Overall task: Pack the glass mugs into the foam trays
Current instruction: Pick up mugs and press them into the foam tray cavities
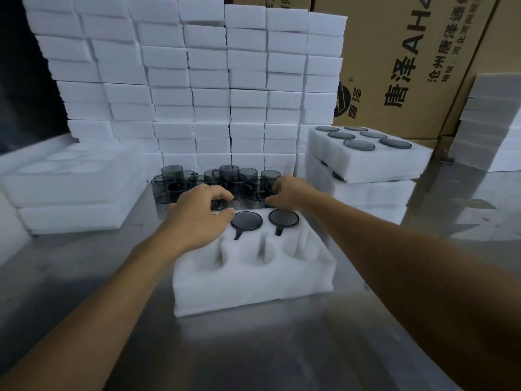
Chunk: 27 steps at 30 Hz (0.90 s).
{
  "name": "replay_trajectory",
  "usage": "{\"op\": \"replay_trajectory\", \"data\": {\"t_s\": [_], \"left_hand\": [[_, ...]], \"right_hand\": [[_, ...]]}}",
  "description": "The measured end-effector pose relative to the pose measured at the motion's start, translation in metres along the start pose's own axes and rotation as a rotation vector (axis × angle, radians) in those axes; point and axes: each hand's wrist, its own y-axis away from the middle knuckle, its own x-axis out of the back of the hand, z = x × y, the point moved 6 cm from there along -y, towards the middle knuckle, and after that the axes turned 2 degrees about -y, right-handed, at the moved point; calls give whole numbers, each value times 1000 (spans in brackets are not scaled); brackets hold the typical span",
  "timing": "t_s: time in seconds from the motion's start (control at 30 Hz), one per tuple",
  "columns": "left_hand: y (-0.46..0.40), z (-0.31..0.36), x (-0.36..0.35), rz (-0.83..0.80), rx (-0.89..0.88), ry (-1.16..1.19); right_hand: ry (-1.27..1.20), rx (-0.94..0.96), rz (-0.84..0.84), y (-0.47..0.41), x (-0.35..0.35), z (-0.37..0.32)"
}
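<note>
A white foam tray (253, 280) lies on the steel table before me. Two smoky glass mugs sit in its far row of holes, one in the middle (246, 220) and one at the right (283, 218); the near row of holes is bare. Behind the tray stands a cluster of loose grey mugs (222, 179). My left hand (197, 218) hovers over the tray's far left corner with its fingers curled; what they hold, if anything, is hidden. At the cluster's right end my right hand (287, 193) curls its fingers round a mug.
Filled foam trays (366, 162) are stacked at the right. A wall of stacked foam trays (197, 80) rises behind, with cardboard boxes (408, 66) beyond. More foam trays (70, 187) lie at the left, and another foam stack (493, 122) stands at far right.
</note>
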Motion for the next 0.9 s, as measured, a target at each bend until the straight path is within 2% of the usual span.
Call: {"op": "replay_trajectory", "data": {"t_s": [0.27,0.57,0.67,0.73,0.9], "left_hand": [[-3,-6,5,26,2,51],[2,-6,-1,-65,20,35],[3,0,8,88,-12,196],[3,5,14,134,-16,325],[5,19,26,54,-105,564]], "right_hand": [[-96,-75,58,-11,-5,8],[-245,139,366,50,31,-20],[-267,270,454,81,40,-34],[-285,389,442,101,45,-44],[-211,538,434,127,58,-60]]}}
